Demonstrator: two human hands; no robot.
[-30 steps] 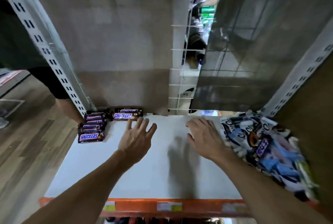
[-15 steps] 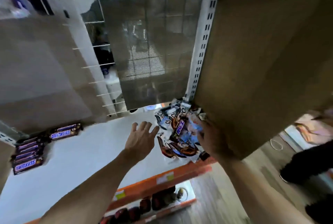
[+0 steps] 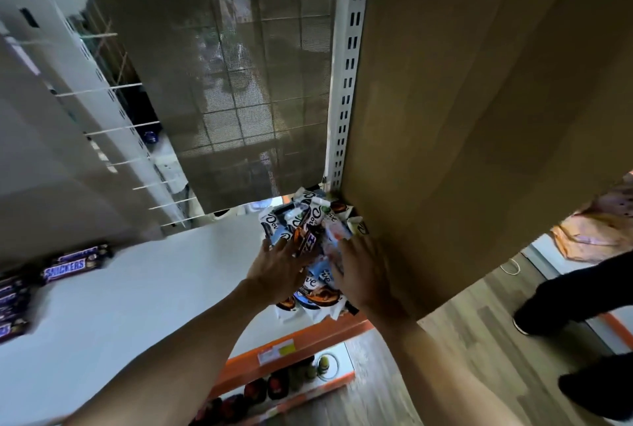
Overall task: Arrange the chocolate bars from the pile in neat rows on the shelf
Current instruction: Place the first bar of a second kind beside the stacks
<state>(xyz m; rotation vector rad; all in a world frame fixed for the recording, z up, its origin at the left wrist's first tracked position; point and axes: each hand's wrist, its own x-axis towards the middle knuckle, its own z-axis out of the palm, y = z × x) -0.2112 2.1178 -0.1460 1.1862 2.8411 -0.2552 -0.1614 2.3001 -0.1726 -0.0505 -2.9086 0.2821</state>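
Observation:
A loose pile of chocolate bars, mostly white and blue Dove wrappers, lies in the right corner of the white shelf. My left hand rests on the pile's left side with fingers spread. My right hand lies flat on the pile's right side, next to the brown side panel. Whether either hand holds a bar is hidden. Snickers bars lie in rows at the shelf's far left.
A brown side panel walls in the shelf on the right. Wire mesh forms the back. The orange front edge carries price tags, with bottles on a lower shelf. Another person's dark legs stand on the wooden floor at right.
The view has swung right toward the pile. My left hand moved from the bare shelf onto the pile's left side, and my right hand shifted further over the bars.

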